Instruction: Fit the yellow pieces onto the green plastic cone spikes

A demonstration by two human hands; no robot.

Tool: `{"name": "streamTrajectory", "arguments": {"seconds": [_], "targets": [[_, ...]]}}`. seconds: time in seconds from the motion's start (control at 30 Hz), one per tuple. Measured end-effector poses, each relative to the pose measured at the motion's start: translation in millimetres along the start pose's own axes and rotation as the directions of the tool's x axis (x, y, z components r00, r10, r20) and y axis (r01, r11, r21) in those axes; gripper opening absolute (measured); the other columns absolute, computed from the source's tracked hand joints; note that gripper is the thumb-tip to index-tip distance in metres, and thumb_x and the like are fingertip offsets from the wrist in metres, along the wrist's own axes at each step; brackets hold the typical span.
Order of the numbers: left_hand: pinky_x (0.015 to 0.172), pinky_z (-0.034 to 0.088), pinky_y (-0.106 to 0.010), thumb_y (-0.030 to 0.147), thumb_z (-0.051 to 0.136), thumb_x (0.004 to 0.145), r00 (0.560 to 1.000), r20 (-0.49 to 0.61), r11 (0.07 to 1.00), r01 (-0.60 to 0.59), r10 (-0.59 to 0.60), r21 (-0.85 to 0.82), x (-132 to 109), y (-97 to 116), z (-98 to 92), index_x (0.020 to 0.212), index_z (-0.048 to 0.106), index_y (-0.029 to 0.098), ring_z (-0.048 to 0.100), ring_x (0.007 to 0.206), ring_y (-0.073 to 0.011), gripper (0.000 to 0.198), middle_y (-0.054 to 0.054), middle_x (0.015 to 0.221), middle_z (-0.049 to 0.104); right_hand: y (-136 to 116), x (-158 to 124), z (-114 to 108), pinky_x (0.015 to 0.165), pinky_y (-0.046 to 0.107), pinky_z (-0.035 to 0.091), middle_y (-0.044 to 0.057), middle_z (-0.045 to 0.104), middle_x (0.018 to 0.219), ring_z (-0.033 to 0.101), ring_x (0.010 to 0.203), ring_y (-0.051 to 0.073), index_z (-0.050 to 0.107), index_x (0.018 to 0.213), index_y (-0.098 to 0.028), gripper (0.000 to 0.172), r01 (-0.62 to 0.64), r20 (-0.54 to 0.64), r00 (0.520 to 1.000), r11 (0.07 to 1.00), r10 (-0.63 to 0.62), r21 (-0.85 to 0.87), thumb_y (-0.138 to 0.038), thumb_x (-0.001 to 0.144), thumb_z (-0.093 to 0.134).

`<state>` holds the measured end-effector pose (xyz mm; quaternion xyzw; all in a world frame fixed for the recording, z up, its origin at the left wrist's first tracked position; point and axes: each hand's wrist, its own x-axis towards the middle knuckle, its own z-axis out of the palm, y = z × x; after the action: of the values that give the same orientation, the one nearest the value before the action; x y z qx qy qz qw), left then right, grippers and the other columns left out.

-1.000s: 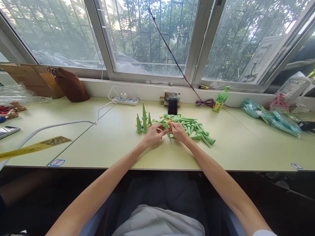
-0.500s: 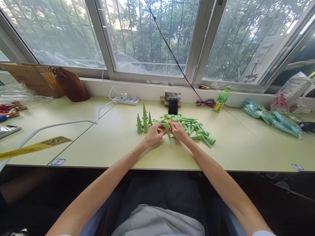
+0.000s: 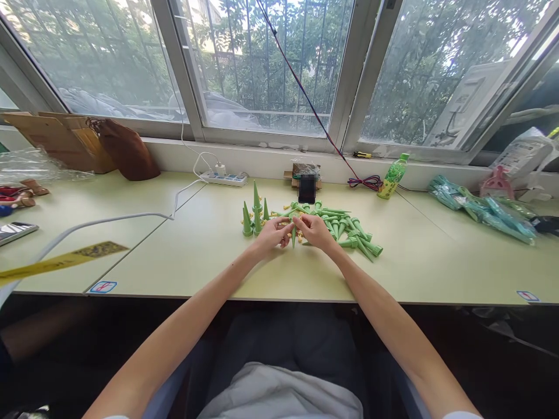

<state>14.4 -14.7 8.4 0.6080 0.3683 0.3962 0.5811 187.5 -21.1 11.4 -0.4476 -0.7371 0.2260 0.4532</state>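
My left hand [image 3: 273, 233] is closed around the upper part of a green plastic spike [image 3: 294, 237], whose point faces down toward the table. My right hand [image 3: 313, 230] pinches the same spike's wide end from the other side. The fingers hide most of that end. Small yellow pieces [image 3: 300, 235] show beneath and between the hands. Left of them, several green spikes [image 3: 247, 221] stand upright on their wide ends. A loose pile of green spikes [image 3: 345, 226] lies beside and behind my right hand.
Behind the pile stands a small cardboard box [image 3: 312, 169] with a dark phone-like object [image 3: 307, 189] before it. A power strip [image 3: 225, 178], a green bottle [image 3: 393, 176] and coiled wires [image 3: 365, 183] sit along the window. Teal plastic packets [image 3: 484, 209] lie right. A white cable [image 3: 109, 221] crosses the left.
The spike has swung from slanted to nearly vertical and shifted slightly left. My right fingers have moved left over its wide end, and the left fingers have closed in nearer.
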Motion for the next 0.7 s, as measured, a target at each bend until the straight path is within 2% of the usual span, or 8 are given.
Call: {"name": "streamTrajectory", "arguments": {"seconds": [0.17,0.27,0.43,0.57,0.7], "targets": [[0.043,0.036,-0.020,0.037,0.076,0.082,0.994,-0.029,0.994,0.105,-0.107,-0.043,-2.9,5.7,2.1,0.124,0.051,0.018,0.048,0.044,-0.0085,0.052,0.006,0.057,0.053,1.1,0.7,0.1,0.056,0.027,0.032,-0.002,0.041,0.053,0.040,0.053,0.013,0.039,0.060,-0.022,0.058,0.015,0.007,1.000,1.000,-0.015,-0.013,-0.071,0.092,0.040],[0.042,0.035,-0.020,0.029,0.073,0.083,0.990,-0.080,0.992,0.121,-0.117,0.046,-3.6,7.5,2.7,0.123,0.049,0.019,0.048,0.042,-0.0090,0.048,0.007,0.055,0.052,2.3,1.6,-1.4,0.057,0.027,0.032,0.000,0.046,0.055,0.041,0.054,0.014,0.041,0.060,-0.022,0.056,-0.007,-0.041,0.999,0.998,0.005,-0.056,-0.065,0.096,0.036],[0.043,0.034,-0.021,0.020,0.067,0.081,0.982,-0.182,0.951,0.105,-0.052,0.290,-1.0,1.2,-0.4,0.121,0.049,0.019,0.046,0.040,-0.0094,0.044,0.009,0.053,0.052,8.7,2.7,-7.3,0.058,0.028,0.030,0.000,0.048,0.055,0.040,0.055,0.014,0.041,0.061,-0.022,0.043,-0.094,-0.187,0.981,0.971,0.053,-0.220,-0.048,0.096,0.043],[0.050,0.038,-0.023,0.019,0.067,0.078,0.975,-0.213,0.869,0.048,0.067,0.493,0.2,-1.9,-2.9,0.115,0.052,0.019,0.051,0.046,-0.0107,0.040,0.007,0.058,0.060,13.6,2.5,-10.3,0.060,0.028,0.031,0.000,0.053,0.059,0.045,0.056,0.015,0.049,0.069,-0.021,0.026,-0.122,-0.182,0.981,0.944,0.068,-0.307,-0.035,0.092,0.050],[0.053,0.040,-0.025,0.020,0.064,0.079,0.974,-0.202,0.816,0.033,0.103,0.577,-0.9,-0.2,-3.0,0.109,0.053,0.019,0.054,0.049,-0.0132,0.032,0.005,0.057,0.062,13.3,1.8,-8.6,0.062,0.027,0.034,0.000,0.057,0.061,0.049,0.059,0.016,0.060,0.076,-0.020,0.017,-0.123,-0.131,0.988,0.940,0.085,-0.318,-0.029,0.089,0.055]]}}
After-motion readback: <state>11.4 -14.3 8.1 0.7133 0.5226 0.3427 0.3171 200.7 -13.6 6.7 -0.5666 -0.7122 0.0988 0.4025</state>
